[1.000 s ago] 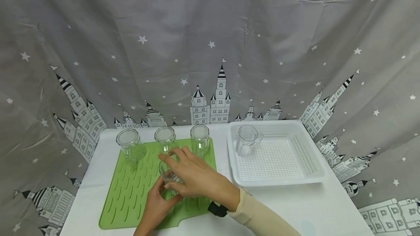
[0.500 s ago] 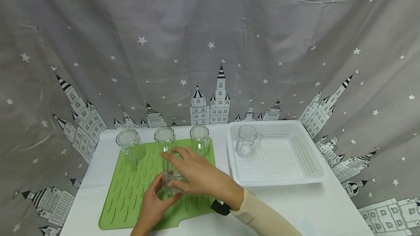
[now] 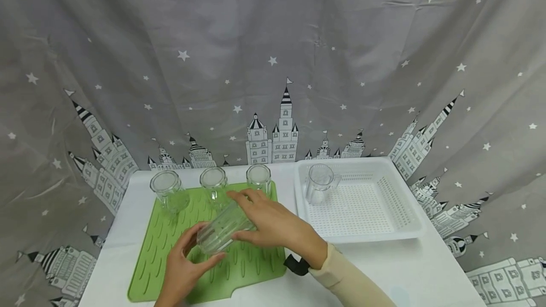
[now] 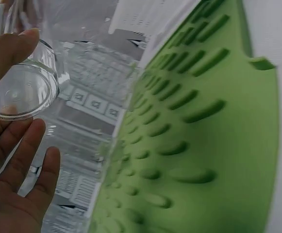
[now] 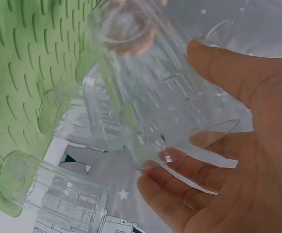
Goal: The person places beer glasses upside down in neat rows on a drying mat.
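Observation:
A clear glass mug (image 3: pixel 222 229) is held between both hands over the green mat (image 3: pixel 170 269), tilted so that its base points down to the left. My left hand (image 3: pixel 182 260) grips the base end, thumb on one side and fingers on the other, as the left wrist view shows. Around the rim end, my right hand (image 3: pixel 275 221) holds the mug by thumb and fingers; the mug's handle shows in the right wrist view. Behind, in a row along the mat's far edge, stand three more glass mugs: left (image 3: pixel 167 188), middle (image 3: pixel 213 181) and right (image 3: pixel 259 176), the last partly hidden by my right hand.
A white perforated plastic basket (image 3: pixel 362 238) stands on the table to the right, with one glass mug (image 3: pixel 319 186) upright in its left part. White cloth (image 3: pixel 362 274) covers the table. A grey curtain (image 3: pixel 341 60) with printed castles and stars hangs behind.
The held mug has gone from near upright to tilted, its base swinging left. My left hand has moved left and down; my right hand has shifted slightly right.

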Available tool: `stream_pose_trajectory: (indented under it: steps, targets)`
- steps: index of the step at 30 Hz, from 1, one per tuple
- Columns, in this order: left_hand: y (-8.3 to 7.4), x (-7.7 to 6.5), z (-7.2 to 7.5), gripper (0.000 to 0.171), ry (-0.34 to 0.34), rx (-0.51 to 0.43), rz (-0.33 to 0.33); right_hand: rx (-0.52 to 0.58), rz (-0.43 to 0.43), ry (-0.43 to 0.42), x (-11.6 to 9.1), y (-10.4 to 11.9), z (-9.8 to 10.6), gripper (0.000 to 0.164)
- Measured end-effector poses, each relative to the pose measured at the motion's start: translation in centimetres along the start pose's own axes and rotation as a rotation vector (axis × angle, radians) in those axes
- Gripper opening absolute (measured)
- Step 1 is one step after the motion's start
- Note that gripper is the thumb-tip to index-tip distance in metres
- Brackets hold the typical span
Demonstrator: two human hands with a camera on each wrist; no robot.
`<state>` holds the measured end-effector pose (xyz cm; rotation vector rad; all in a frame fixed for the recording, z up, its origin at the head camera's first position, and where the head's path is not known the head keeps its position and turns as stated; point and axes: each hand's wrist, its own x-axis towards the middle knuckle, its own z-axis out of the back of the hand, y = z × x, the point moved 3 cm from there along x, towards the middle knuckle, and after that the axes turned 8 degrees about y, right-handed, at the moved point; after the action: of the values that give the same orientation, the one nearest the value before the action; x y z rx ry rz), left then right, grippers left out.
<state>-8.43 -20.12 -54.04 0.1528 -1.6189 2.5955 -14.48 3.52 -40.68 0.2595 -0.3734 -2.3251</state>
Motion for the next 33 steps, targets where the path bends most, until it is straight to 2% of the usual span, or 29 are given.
stream_pose_trajectory:
  steps: [5,8,14,18,24,33]
  targets:
    - [-1.2,0.1,1.5,0.09,-0.03,-0.035,-0.054,-0.044,0.025,-0.011,0.0,-0.3,0.1,0.092]
    - [-1.8,0.1,2.3,0.091,-0.062,-0.011,-0.068,-0.069,0.036,-0.018,-0.1,-0.2,0.1,0.091]
    - [-2.1,-0.2,3.4,0.092,-0.104,0.116,-0.016,-0.06,0.013,-0.002,0.0,-0.3,0.1,0.09]
    - [-2.1,-0.3,3.8,0.091,-0.11,0.168,0.001,-0.05,0.005,-0.002,-0.1,-0.3,0.3,0.088]
    - [-2.3,-0.3,4.1,0.087,-0.114,0.165,-0.047,-0.031,0.006,-0.008,-0.1,-0.4,0.4,0.087]
    - [-2.5,-0.4,4.5,0.087,-0.129,0.182,-0.04,-0.03,0.032,-0.036,-0.2,-0.6,0.2,0.087]
